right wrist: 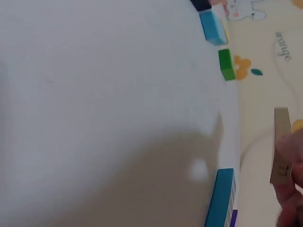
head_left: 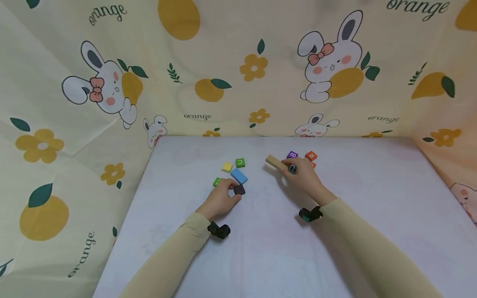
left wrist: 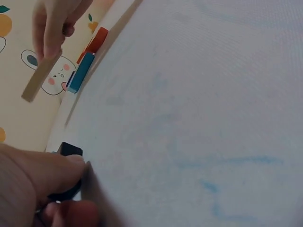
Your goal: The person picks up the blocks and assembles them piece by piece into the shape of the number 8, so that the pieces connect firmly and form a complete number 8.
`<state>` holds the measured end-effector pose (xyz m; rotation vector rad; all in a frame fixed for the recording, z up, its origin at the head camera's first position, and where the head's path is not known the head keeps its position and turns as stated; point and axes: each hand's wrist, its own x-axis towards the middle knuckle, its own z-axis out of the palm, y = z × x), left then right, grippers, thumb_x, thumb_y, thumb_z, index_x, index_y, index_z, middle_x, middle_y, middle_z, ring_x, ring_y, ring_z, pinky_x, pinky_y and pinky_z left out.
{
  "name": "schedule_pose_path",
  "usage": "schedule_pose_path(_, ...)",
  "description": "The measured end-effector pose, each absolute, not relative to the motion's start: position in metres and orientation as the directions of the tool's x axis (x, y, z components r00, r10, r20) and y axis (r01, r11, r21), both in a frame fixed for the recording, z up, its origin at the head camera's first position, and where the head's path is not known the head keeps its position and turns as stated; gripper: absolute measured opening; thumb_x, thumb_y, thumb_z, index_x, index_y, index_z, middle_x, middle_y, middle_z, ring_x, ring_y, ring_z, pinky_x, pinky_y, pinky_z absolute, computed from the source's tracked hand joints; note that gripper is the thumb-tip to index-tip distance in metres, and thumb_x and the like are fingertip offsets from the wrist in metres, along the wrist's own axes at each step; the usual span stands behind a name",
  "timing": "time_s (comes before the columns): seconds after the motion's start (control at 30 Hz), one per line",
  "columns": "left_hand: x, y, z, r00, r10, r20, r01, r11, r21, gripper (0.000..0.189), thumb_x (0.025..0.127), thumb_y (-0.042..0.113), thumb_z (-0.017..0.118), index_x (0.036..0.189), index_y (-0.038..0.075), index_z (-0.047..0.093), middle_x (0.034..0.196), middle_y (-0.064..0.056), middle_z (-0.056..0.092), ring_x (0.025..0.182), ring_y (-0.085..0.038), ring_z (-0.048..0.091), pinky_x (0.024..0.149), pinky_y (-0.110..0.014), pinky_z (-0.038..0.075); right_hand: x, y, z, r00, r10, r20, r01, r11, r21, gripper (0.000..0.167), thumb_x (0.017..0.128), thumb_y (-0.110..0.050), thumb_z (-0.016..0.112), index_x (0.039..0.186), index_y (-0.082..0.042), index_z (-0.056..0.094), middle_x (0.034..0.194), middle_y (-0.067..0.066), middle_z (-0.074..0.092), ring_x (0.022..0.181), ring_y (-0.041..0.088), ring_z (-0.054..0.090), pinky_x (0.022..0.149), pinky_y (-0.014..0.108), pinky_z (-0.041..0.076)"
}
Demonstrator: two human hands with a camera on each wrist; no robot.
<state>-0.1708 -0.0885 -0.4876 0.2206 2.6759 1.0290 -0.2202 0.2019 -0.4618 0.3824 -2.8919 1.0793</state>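
In the head view my left hand (head_left: 220, 199) pinches a small black block (head_left: 239, 189) at the near side of a loose group of blocks. The left wrist view shows the thumb against the black block (left wrist: 71, 149). Beyond it lie a blue block (head_left: 239, 176), a yellow one (head_left: 227, 167), a green one marked C (head_left: 240, 162) and another green block (head_left: 216, 181), partly covered by the fingers. My right hand (head_left: 303, 176) grips a plain wooden block (head_left: 275, 162) by one end, above the table. In the right wrist view that wooden block (right wrist: 281, 142) bears a printed 77.
Around the right hand lie a purple block marked B (head_left: 292, 155), an orange block marked R (head_left: 311, 155), a partly hidden orange piece (head_left: 314, 165) and a blue block (left wrist: 81, 73). A patterned cloth (head_left: 231, 54) hangs behind the white table (head_left: 261, 248).
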Motion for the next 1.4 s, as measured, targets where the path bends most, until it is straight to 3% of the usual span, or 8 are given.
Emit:
schedule_pose_path(0.17,-0.17,-0.088,-0.49,-0.95,0.244,-0.193,0.05,0.732,0.679,0.039,0.092,0.026,0.067,0.125,0.009,0.055,0.122,-0.007,0.05,0.11,-0.021,0.054,0.094,-0.038,0.043,-0.199,0.21,-0.467,-0.964,-0.265,0.003,-0.187,0.674,-0.715,0.033,0.091,-0.025,0.068,0.121,-0.01,0.066,0.108,0.006,0.063,0.092,0.022,0.056,0.079,0.038,0.046)
schedule_pose_path(0.43,-0.168,-0.092,-0.491,-0.95,0.247,-0.193,0.035,0.694,0.719,0.038,0.092,0.023,0.066,0.128,0.013,0.054,0.124,-0.005,0.051,0.083,-0.014,0.053,0.071,-0.031,0.046,-0.18,0.213,-0.48,-0.937,-0.343,-0.071,-0.166,0.613,-0.772,0.029,0.092,-0.022,0.069,0.119,-0.015,0.066,0.105,0.0,0.062,0.092,0.018,0.057,0.079,0.034,0.05)
schedule_pose_path(0.63,-0.173,-0.092,-0.493,-0.948,0.247,-0.201,0.008,0.651,0.759,0.037,0.09,0.022,0.069,0.124,0.016,0.056,0.12,-0.002,0.054,0.082,-0.013,0.055,0.069,-0.03,0.046,-0.178,0.21,-0.489,-0.911,-0.391,-0.128,-0.161,0.625,-0.764,0.03,0.092,-0.031,0.068,0.12,-0.023,0.064,0.113,-0.004,0.059,0.098,0.018,0.054,0.087,0.037,0.047)
schedule_pose_path(0.87,-0.179,-0.094,-0.498,-0.924,0.302,-0.234,-0.017,0.578,0.816,0.035,0.089,0.023,0.071,0.122,0.02,0.058,0.113,0.002,0.056,0.081,-0.014,0.057,0.068,-0.03,0.048,-0.179,0.212,-0.497,-0.897,-0.402,-0.184,-0.124,0.629,-0.767,0.028,0.09,-0.036,0.07,0.116,-0.029,0.064,0.112,-0.005,0.058,0.099,0.019,0.051,0.089,0.039,0.043)
schedule_pose_path(1.1,-0.18,-0.101,-0.502,-0.896,0.35,-0.275,-0.063,0.513,0.856,0.033,0.091,0.021,0.07,0.122,0.02,0.059,0.106,0.0,0.06,0.068,-0.016,0.061,0.061,-0.031,0.048,-0.176,0.209,-0.496,-0.873,-0.416,-0.254,-0.052,0.597,-0.8,0.028,0.088,-0.036,0.071,0.115,-0.03,0.062,0.116,-0.004,0.055,0.104,0.021,0.048,0.094,0.041,0.039)
schedule_pose_path(1.4,-0.18,-0.103,-0.501,-0.886,0.37,-0.281,-0.078,0.477,0.876,0.035,0.09,0.021,0.07,0.123,0.02,0.059,0.093,-0.003,0.064,0.067,-0.017,0.061,0.062,-0.031,0.047,-0.173,0.21,-0.493,-0.88,-0.409,-0.239,-0.056,0.592,-0.804,0.027,0.089,-0.041,0.068,0.114,-0.03,0.063,0.114,-0.004,0.057,0.102,0.02,0.05,0.091,0.04,0.041)
